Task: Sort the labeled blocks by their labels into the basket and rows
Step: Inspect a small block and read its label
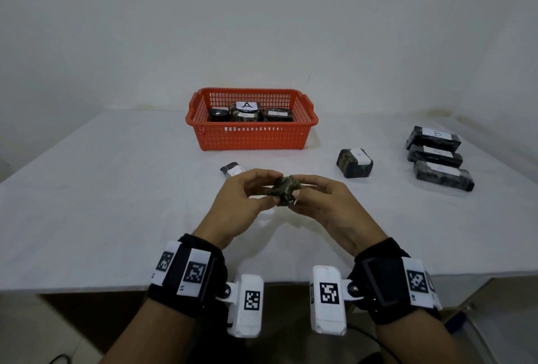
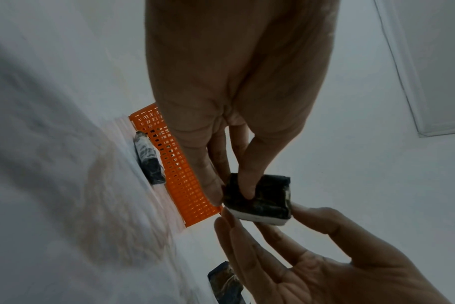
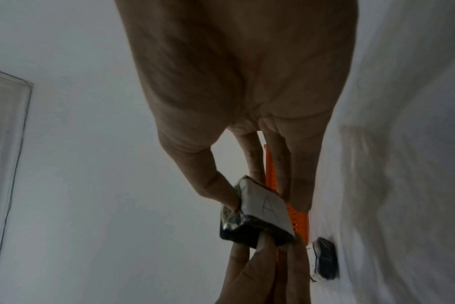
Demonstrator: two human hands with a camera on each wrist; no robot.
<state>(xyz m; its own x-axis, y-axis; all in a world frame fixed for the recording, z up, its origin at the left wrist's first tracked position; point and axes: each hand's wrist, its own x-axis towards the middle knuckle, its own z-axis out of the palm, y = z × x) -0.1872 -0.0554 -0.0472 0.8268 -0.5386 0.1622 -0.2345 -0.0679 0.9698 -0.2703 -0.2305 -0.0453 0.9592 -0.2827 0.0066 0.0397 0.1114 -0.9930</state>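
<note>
Both hands hold one small dark wrapped block (image 1: 283, 190) in the air above the table's near middle. My left hand (image 1: 273, 188) pinches it from the left and my right hand (image 1: 297, 188) from the right. In the right wrist view the block (image 3: 260, 214) shows a white label marked A, with the right hand (image 3: 265, 203) pinching its sides. The left wrist view has the left hand (image 2: 231, 195) pinching the block (image 2: 262, 197). The orange basket (image 1: 251, 136) stands behind, holding several blocks labelled A.
A small labelled block (image 1: 233, 169) lies just beyond my left hand. Another block marked A (image 1: 354, 162) sits right of the basket. At the far right is a row of three long blocks (image 1: 435, 155); the rearmost reads B. The white table (image 1: 116, 203) ends at a wall.
</note>
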